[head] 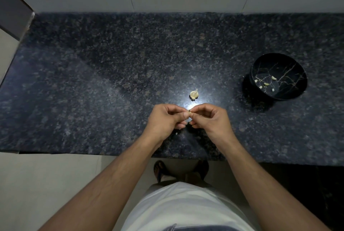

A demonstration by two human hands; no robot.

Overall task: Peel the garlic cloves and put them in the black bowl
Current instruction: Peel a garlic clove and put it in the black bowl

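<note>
Pinching a small garlic clove (189, 113) between their fingertips, the left hand (167, 119) and the right hand (210, 119) meet just above the dark speckled granite counter (93, 82), near its front edge, fingers of both curled round the clove. Most of the clove is hidden by the fingers. At twelve o'clock from the hands, close by, the rest of the garlic bulb (194, 94) lies on the counter in a bright patch of light. At two o'clock, well apart from the hands, stands the black bowl (290, 74) with gold veining, holding several peeled cloves (266, 83). A tiny pale scrap (176, 133) lies at six o'clock beneath the left hand.
</note>
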